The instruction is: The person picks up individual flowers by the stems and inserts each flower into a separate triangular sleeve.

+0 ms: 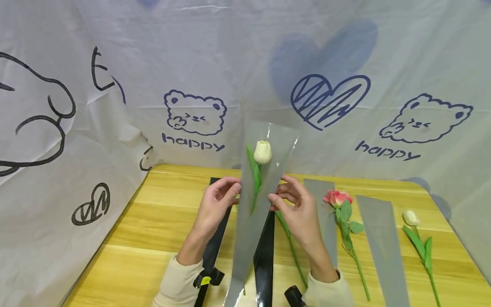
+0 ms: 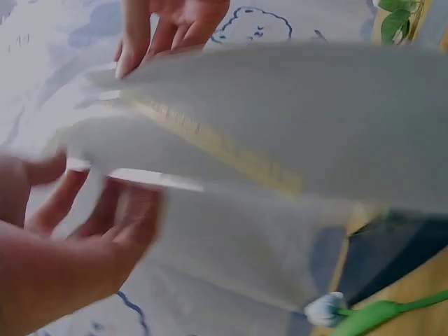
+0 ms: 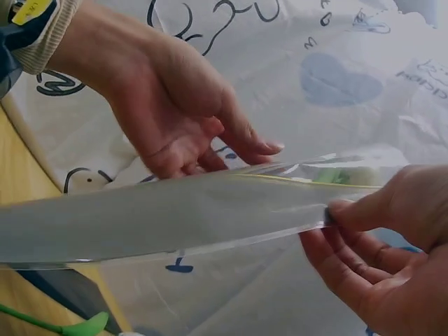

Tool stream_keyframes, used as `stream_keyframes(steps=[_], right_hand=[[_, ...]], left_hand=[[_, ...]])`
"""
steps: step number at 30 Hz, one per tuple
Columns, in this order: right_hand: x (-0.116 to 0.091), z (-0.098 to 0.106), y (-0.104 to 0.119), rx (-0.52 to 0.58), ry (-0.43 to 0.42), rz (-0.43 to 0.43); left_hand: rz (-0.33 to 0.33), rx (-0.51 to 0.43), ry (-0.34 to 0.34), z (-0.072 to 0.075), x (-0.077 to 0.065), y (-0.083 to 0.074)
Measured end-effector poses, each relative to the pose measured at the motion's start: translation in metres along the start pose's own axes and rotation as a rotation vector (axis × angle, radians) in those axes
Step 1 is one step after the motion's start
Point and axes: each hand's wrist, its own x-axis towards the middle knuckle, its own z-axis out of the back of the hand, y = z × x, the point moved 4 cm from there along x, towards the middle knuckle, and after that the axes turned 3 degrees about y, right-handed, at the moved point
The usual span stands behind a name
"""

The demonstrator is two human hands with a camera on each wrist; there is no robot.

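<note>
A white tulip (image 1: 262,152) with green leaves sits inside a clear and grey flower sleeve (image 1: 245,238), held upright and slightly tilted above the table. My left hand (image 1: 218,207) holds the sleeve's left edge between thumb and fingers. On the opposite edge my right hand (image 1: 299,209) pinches the film, its thumb in front and its other fingers curled behind. In the right wrist view the right hand (image 3: 385,252) grips the edge, while the left hand (image 3: 182,105) is at the other edge. The left wrist view is blurred by motion.
Black sleeves (image 1: 264,256) and a green stem (image 1: 293,251) lie beneath. To the right are a grey sleeve (image 1: 320,209), a pink rose (image 1: 337,198), another grey sleeve (image 1: 383,247) and a second white tulip (image 1: 411,218) on the wooden table (image 1: 126,247). Printed cloth (image 1: 230,55) hangs behind.
</note>
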Motion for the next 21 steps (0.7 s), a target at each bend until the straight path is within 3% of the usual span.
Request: stream_keyframes(steps=[4,7,11,14,18,21], right_hand=[[0.002,0.005,-0.008,0.02,-0.041,-0.02],[0.004,0.009,-0.016,0.028,-0.045,-0.069],[0.006,0.017,-0.023,0.053,-0.018,-0.133],[0.007,0.028,-0.024,0.037,-0.009,-0.141],[0.006,0.045,-0.027,-0.032,-0.031,-0.172],[0.006,0.052,-0.033,-0.095,-0.027,-0.232]], left_hand=[[0.118,-0.029,0.228,-0.006,0.002,0.019],[0.165,-0.009,0.259,-0.011,0.004,0.029],[0.164,0.043,0.171,-0.008,0.007,0.029],[0.189,0.056,0.081,0.011,0.007,0.019],[0.265,0.116,-0.075,0.065,-0.003,0.007],[0.329,0.192,-0.172,0.114,-0.021,0.009]])
